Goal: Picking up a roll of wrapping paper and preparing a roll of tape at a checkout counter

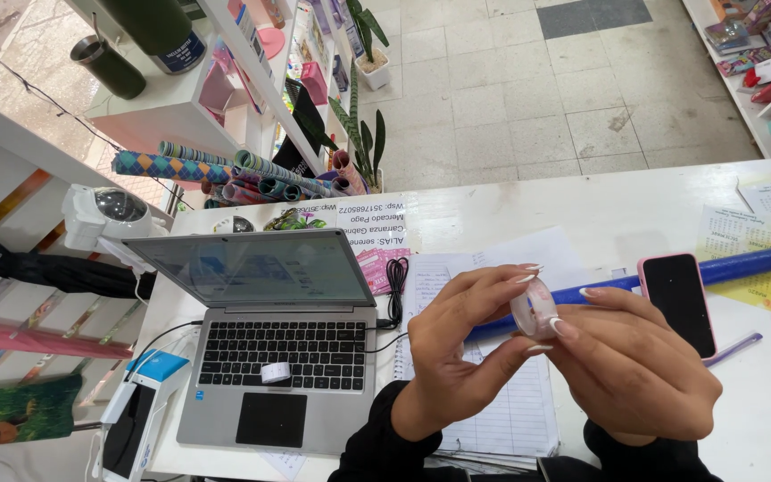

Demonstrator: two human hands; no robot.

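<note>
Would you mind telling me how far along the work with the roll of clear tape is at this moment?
Done: nothing looks taped yet. In hand: both the left hand and the right hand hold the tape roll above the paper sheets, fingertips picking at its edge. Left: no strip has been pulled free; the blue tube lies untouched behind the phone.

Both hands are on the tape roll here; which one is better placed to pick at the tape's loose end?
Probably the right hand: its thumbnail lies on the rim of the tape roll, while the left hand grips the roll from the side, steadying it.
</note>
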